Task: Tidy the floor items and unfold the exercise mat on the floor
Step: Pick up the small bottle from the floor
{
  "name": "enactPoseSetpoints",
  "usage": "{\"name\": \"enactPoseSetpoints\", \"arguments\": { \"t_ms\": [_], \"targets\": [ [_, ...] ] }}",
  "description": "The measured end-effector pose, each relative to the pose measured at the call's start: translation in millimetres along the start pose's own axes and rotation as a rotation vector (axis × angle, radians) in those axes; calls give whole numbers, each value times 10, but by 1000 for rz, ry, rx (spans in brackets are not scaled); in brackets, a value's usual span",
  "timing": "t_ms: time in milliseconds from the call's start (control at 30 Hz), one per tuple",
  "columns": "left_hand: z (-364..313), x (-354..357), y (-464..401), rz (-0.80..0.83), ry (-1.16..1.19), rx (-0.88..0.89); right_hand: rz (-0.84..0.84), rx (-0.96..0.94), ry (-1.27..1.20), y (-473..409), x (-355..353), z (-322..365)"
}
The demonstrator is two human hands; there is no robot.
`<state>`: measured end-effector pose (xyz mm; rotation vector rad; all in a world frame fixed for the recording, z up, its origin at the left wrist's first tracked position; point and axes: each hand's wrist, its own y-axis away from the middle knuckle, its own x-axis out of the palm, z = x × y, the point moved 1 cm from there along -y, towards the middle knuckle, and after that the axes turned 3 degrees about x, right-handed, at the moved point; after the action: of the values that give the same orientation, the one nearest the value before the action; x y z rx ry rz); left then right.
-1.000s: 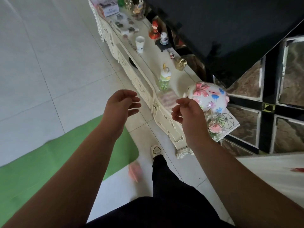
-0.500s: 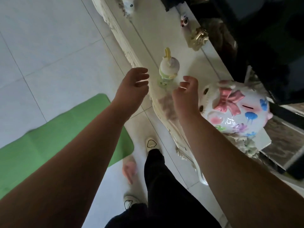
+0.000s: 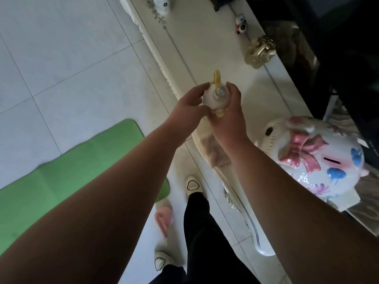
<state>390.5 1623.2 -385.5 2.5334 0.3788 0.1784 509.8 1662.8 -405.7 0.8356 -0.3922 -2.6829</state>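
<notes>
1. The green exercise mat [image 3: 67, 171] lies flat on the tiled floor [image 3: 61, 58] at left, one rounded corner near the person's shoe [image 3: 191, 183].
2. The left hand [image 3: 189, 111] grips the side of a small white bottle [image 3: 213, 98] with yellow handles, fingers wrapped on it.
3. The right hand [image 3: 229, 117] clasps the bottle's other side, above the white counter [image 3: 205, 37].
4. A painted piggy bank [image 3: 320, 158], perhaps ceramic, stands on the counter at right.
</notes>
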Motion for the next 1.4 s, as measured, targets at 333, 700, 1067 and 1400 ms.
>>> {"name": "enactPoseSetpoints", "arguments": {
  "t_ms": [333, 700, 1067, 1400],
  "targets": [
    [231, -398, 525, -114, -10, 165, -73, -191, 50, 571, 223, 100],
    [1384, -1831, 3182, -214, 137, 222, 107, -385, 77, 3192, 1523, 267],
    [3322, -2860, 5636, -328, 282, 36, 350, -326, 98, 5917, 2872, -487],
    [5731, -2880, 4963, -403, 126, -61, 478, -316, 154, 5839, 4028, -2575]
  ]
}}
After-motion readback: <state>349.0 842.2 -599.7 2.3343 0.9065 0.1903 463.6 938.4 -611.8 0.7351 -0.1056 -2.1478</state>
